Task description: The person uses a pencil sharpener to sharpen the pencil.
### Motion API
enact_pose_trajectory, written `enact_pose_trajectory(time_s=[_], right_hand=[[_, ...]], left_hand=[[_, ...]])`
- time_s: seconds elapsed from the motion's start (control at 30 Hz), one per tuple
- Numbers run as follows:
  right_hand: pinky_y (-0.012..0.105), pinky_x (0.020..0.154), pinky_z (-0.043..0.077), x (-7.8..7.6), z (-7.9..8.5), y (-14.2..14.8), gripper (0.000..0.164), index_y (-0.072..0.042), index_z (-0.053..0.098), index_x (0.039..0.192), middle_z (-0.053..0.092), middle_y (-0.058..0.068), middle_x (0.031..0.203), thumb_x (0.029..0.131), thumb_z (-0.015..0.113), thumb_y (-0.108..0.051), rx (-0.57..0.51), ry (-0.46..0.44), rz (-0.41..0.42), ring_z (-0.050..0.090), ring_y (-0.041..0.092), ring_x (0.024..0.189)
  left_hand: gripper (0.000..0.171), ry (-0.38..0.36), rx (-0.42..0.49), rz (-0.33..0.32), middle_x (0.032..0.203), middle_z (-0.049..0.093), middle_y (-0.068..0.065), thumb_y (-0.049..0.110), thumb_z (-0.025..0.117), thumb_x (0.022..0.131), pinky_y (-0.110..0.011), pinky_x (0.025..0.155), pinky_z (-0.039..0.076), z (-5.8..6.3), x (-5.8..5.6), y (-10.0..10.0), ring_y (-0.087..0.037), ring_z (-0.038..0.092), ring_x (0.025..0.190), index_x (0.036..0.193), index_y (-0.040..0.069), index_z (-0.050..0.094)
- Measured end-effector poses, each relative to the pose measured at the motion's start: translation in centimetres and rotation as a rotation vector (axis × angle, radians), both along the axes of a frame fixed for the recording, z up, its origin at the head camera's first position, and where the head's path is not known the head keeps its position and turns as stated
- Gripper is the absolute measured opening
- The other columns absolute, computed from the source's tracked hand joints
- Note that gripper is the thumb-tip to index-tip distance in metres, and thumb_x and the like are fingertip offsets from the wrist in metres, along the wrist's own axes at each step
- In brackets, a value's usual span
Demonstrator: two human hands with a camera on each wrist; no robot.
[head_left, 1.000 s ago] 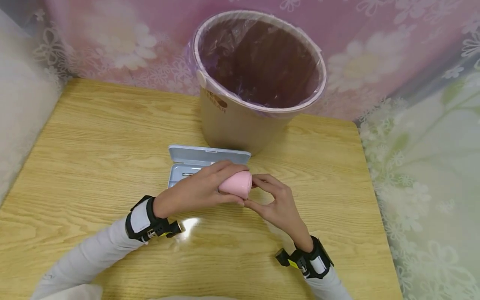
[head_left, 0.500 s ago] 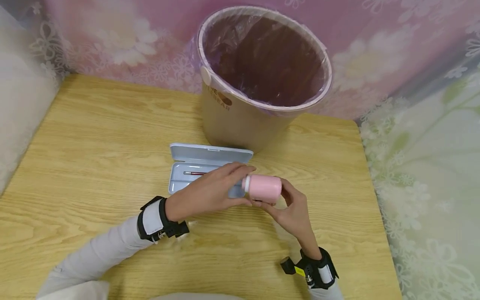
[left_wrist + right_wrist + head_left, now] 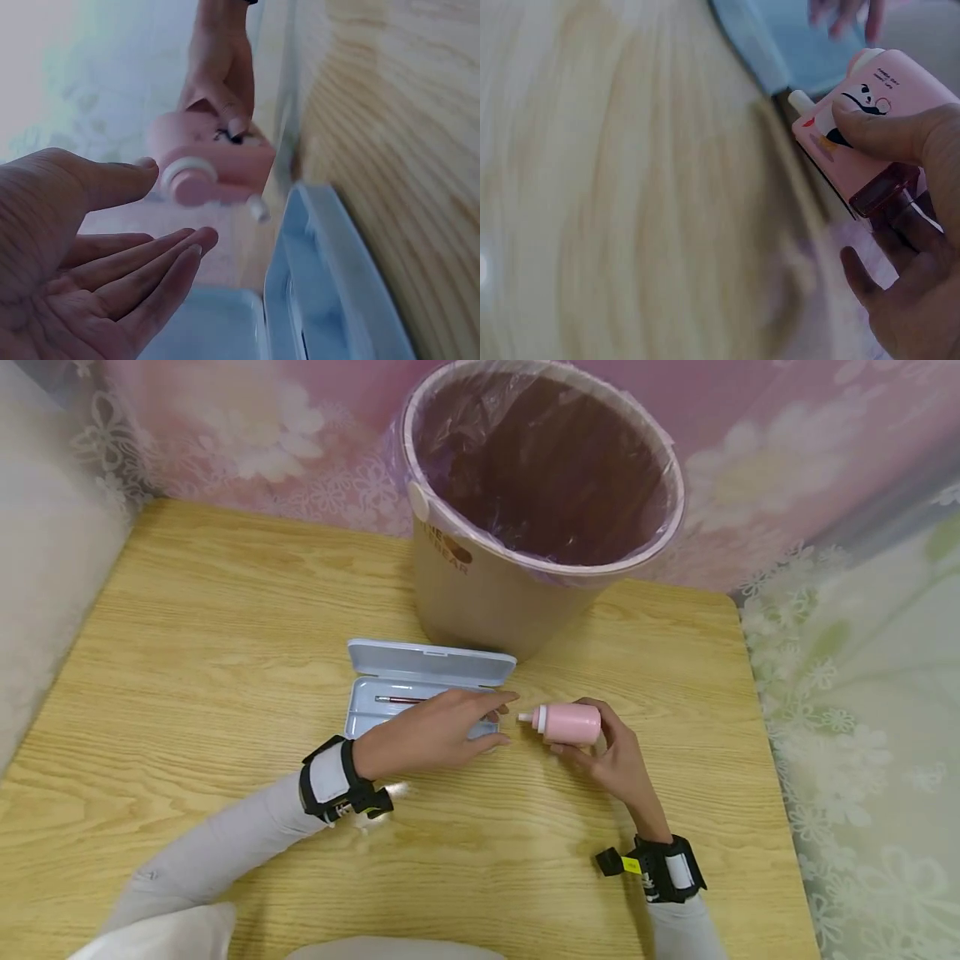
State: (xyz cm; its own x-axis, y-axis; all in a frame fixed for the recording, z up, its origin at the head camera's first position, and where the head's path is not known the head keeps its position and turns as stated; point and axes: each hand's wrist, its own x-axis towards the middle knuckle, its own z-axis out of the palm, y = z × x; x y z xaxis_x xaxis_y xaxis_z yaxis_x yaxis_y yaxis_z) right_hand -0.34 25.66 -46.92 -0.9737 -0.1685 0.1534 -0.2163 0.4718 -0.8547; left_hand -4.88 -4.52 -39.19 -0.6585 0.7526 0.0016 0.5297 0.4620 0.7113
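Note:
In the head view my right hand (image 3: 618,756) grips a pink hand-crank pencil sharpener (image 3: 572,724), held on its side above the table. The right wrist view shows my thumb on its panda picture, with a dark red see-through part (image 3: 885,189) at one end. A white ring (image 3: 189,171) and a small white knob (image 3: 258,208) face my left hand in the left wrist view. That left hand (image 3: 427,735) is apart from the sharpener, its fingers extended and nothing held. Under it lies an open light blue pencil case (image 3: 431,662), partly hidden, with a dark red pencil (image 3: 397,699) inside.
Behind the pencil case stands a large beige bin (image 3: 495,602) with a clear plastic liner. The wooden table (image 3: 247,610) is bordered by flowered cloth (image 3: 262,427) at the back and sides.
My right hand has drawn the sharpener rightward, away from my left hand, which was around it one second ago. The left hand now holds nothing, and more of the pencil case shows.

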Motion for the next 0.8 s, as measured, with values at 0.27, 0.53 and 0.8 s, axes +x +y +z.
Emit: enact_pose_trajectory(time_s=[0.27,0.53,0.8], right_hand=[[0.012,0.089,0.047,0.0,-1.3,1.6,0.069,-0.002,0.047,0.142,0.057,0.006,0.130,0.082,0.082,0.001,-0.028,-0.161,-0.055,0.056,0.002,0.112],[0.013,0.091,0.047,-0.7,-1.1,2.3,0.069,-0.003,0.050,0.143,0.059,0.013,0.132,0.082,0.082,0.000,0.003,-0.152,-0.005,0.057,0.004,0.114],[0.010,0.097,0.038,0.3,1.4,1.2,0.089,-0.004,0.043,0.152,0.056,0.024,0.142,0.077,0.090,-0.017,0.117,0.010,-0.081,0.051,0.002,0.123]], left_hand=[[0.021,0.246,0.005,0.236,0.098,0.074,-0.003,0.021,0.070,0.096,-0.034,0.078,0.057,-0.8,1.0,-6.5,-0.015,0.071,0.088,0.113,0.007,0.074],[0.017,0.417,-0.024,0.253,0.095,0.070,-0.006,0.018,0.081,0.087,-0.035,0.075,0.056,-2.9,2.2,-11.1,-0.018,0.066,0.086,0.098,0.005,0.077],[0.022,0.440,-0.020,0.196,0.091,0.067,-0.004,0.018,0.088,0.079,-0.032,0.071,0.053,-4.1,2.4,-12.0,-0.015,0.062,0.080,0.093,0.008,0.076]])
